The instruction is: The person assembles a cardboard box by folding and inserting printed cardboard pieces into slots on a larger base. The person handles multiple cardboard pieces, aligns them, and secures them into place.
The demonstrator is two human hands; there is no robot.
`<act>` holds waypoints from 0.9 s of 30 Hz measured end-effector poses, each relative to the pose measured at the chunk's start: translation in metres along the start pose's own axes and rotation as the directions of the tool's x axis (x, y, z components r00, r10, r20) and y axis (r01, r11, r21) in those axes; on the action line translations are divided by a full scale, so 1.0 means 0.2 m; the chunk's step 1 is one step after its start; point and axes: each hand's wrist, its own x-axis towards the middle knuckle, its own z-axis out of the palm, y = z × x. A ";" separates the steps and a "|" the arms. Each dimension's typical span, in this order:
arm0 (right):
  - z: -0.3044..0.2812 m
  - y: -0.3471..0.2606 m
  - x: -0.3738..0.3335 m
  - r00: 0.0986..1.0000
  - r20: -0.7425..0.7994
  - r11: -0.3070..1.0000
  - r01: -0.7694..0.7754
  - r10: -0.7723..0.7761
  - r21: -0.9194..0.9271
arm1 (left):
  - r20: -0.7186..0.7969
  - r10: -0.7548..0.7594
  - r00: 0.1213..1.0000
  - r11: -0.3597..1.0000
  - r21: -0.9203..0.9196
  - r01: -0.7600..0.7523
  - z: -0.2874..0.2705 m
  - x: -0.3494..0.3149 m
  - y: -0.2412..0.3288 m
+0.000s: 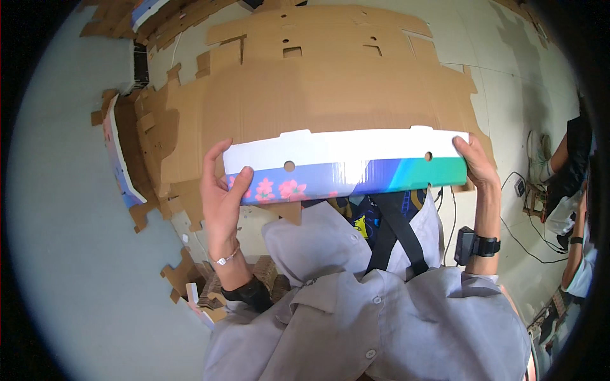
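Note:
A large die-cut cardboard sheet [343,89] spreads out in front of me, brown side up. Along its near edge stands a printed cardboard panel [343,168], white above, with pink flowers on lilac at the left, turning blue and green at the right. Two small tabs rise from its upper edge, and round holes pierce it. My left hand [222,193] grips its left end, thumb on the printed face. My right hand [476,164] is closed on the right end, thumb at the white strip; its other fingers are mostly hidden behind.
More cardboard pieces lie left, including one with a printed panel [121,149]. Stacked cardboard [267,276] sits by my left forearm. Another printed piece [147,11] shows at the far left. At right, black cables [521,244] cross the floor near another person's shoes [539,155].

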 end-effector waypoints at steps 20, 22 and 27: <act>0.37 -0.30 0.01 0.892 0.225 0.392 0.383 -0.392 -0.837 | 0.607 0.378 0.699 0.077 0.732 -0.677 0.11 0.15 0.14; 0.45 -0.33 -0.02 0.850 0.304 0.135 0.394 -0.430 -0.909 | 0.603 0.358 0.713 0.080 0.741 -0.667 0.10 0.17 0.11; 0.44 -0.27 0.03 0.836 0.313 0.153 0.418 -0.452 -0.896 | 0.659 0.398 0.638 0.019 0.690 -0.724 0.08 0.22 0.08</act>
